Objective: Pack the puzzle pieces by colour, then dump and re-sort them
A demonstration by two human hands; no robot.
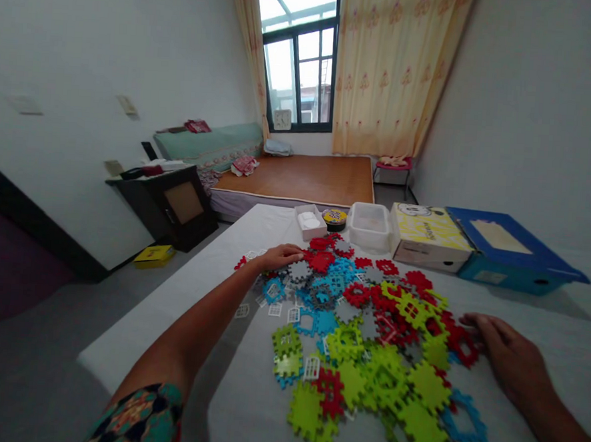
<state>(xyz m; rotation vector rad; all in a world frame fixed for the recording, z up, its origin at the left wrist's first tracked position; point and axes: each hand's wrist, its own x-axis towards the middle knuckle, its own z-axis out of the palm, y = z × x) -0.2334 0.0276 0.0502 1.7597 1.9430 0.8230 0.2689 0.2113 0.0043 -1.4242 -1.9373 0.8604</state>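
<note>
A wide pile of flat, notched plastic pieces lies on the white-covered table (169,320). Lime green pieces (388,380) are nearest, with red pieces (358,295), blue pieces (342,274) and grey pieces (300,270) farther back. At the pile's far left edge is my left hand (281,255), its fingertips reaching over red and grey pieces; whether it grips one cannot be made out. My right hand (503,347) is at the right edge, fingers curved beside a red piece with a hole (464,346). Small white window-like pieces (311,367) are scattered along the left side.
Along the table's far side stand a small white box (310,222), a round yellow-and-black tin (334,218), a clear plastic tub (369,225), a yellow-and-white carton (427,236) and a blue lidded box (519,248). Beyond are a bed (298,176) and a dark cabinet (176,207).
</note>
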